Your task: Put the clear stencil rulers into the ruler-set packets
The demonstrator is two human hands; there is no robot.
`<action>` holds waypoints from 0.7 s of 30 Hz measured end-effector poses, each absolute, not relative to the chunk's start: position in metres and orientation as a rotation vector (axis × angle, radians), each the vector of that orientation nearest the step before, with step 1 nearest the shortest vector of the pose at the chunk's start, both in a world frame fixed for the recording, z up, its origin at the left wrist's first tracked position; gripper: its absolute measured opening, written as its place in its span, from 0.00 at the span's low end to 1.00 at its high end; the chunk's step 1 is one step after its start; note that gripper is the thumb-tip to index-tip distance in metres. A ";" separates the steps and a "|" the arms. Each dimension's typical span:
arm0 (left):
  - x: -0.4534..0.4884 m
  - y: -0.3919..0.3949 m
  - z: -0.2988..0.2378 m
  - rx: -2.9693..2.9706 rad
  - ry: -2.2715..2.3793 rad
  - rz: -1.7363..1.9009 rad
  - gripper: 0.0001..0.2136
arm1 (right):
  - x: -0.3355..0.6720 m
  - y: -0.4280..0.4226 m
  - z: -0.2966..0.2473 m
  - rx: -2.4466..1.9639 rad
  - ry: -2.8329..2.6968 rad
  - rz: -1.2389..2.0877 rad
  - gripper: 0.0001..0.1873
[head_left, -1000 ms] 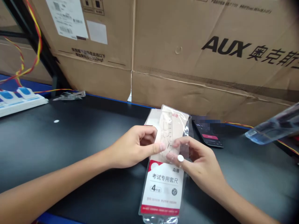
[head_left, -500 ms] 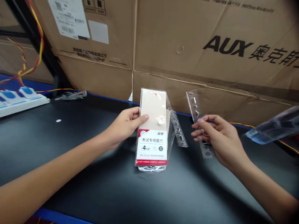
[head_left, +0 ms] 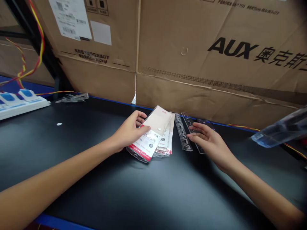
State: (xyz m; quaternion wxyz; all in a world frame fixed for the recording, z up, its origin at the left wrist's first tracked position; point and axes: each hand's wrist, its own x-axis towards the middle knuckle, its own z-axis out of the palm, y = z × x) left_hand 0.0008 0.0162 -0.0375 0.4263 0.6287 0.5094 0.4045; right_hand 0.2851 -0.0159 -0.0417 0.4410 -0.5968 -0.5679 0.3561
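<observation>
My left hand (head_left: 134,129) is closed on the left edge of a clear ruler-set packet (head_left: 155,119), thumb on top. This packet is tilted, with a cream insert and a white-and-red label. Under its right side lie more such packets (head_left: 170,131), fanned out on the table. To their right a clear stencil ruler (head_left: 183,132) lies flat. Beside it is a second clear ruler (head_left: 199,147), partly hidden by my right hand (head_left: 209,142). That hand hovers over it with thumb and fingers apart, holding nothing I can see.
A large cardboard box (head_left: 168,86) walls off the back of the black table (head_left: 144,195). At the left are a white power strip (head_left: 26,103) and some clear plastic pieces (head_left: 73,97). A transparent plastic package (head_left: 280,127) juts in from the right.
The ruler in my right hand has come down onto the table beside the other one, and the fingers have parted. My left hand has lowered and tilted its packet over the other packets.
</observation>
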 end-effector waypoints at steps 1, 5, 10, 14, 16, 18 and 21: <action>0.001 0.016 -0.040 1.633 1.287 1.005 0.18 | 0.287 -0.015 -0.044 -1.522 -1.482 0.809 0.30; 0.002 0.016 -0.046 1.781 1.320 0.939 0.16 | 0.289 -0.014 -0.053 -1.681 -1.759 0.415 0.31; 0.003 0.016 -0.046 1.852 1.347 0.911 0.15 | 0.286 -0.015 -0.057 -1.716 -1.958 0.268 0.34; 0.004 0.015 -0.046 1.870 1.348 0.900 0.14 | 0.287 -0.014 -0.055 -1.659 -1.999 0.208 0.30; 0.003 0.015 -0.046 1.905 1.367 0.884 0.15 | 0.288 -0.014 -0.053 -1.615 -1.960 0.210 0.30; 0.002 0.015 -0.045 1.971 1.399 0.884 0.15 | 0.288 -0.015 -0.050 -1.569 -1.893 0.266 0.33; 0.002 0.013 -0.041 2.105 1.403 0.970 0.15 | 0.285 -0.018 -0.046 -1.498 -1.785 0.381 0.37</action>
